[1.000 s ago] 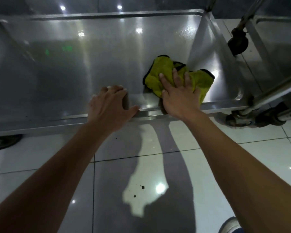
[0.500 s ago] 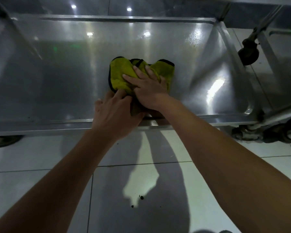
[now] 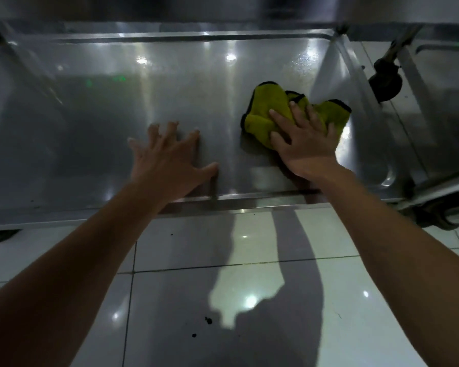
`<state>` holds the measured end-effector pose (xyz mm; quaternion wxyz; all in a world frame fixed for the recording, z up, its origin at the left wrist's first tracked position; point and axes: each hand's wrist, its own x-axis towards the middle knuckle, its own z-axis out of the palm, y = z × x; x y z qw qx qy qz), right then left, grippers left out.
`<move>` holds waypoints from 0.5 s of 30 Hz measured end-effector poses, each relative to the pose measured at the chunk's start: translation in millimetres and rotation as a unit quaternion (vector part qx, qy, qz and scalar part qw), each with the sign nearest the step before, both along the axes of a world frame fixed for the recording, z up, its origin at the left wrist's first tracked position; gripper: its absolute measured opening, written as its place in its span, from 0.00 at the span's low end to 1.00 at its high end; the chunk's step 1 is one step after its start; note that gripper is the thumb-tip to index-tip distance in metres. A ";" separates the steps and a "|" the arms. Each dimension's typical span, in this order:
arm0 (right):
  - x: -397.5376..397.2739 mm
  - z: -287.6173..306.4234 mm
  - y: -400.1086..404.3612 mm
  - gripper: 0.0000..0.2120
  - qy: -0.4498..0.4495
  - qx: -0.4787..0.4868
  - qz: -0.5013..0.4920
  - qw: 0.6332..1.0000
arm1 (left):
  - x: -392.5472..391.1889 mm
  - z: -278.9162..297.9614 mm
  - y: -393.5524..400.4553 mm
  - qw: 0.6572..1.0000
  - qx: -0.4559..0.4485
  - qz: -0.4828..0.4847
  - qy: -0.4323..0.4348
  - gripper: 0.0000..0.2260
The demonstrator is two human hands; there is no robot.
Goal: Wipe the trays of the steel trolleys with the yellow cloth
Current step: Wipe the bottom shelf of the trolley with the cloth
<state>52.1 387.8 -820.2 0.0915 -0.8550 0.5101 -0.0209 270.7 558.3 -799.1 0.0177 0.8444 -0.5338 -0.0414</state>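
The low steel trolley tray (image 3: 96, 123) fills the upper half of the head view. A crumpled yellow cloth (image 3: 265, 109) with a dark hem lies on the tray's right part. My right hand (image 3: 302, 139) presses flat on the cloth with fingers spread and straight. My left hand (image 3: 167, 160) lies on the bare steel to the left of the cloth, fingers spread, thumb near the tray's front rim. The part of the cloth under my right palm is hidden.
A second steel trolley (image 3: 445, 102) stands at the right, with a black caster wheel (image 3: 384, 80) hanging between the two. Another caster (image 3: 435, 210) sits under the tray's right corner. White floor tiles (image 3: 249, 274) lie below, with dark specks.
My right hand has slid the cloth from the tray's middle back to the right. My left hand has left the front rim and now lies spread on the tray floor.
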 end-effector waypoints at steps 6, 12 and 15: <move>-76.1 1.7 -38.7 0.27 0.022 -0.015 -0.122 0.992 | 10.1 -11.2 4.9 1.000 -0.001 -0.018 0.000 0.41; -80.1 -0.3 -53.3 0.27 0.054 -0.003 -0.152 0.987 | 42.0 -13.8 21.2 1.000 -0.009 0.013 -0.019 0.41; -67.1 -2.2 -57.9 0.27 0.061 0.015 -0.151 0.987 | 46.8 -13.3 21.0 1.000 -0.001 0.000 -0.021 0.41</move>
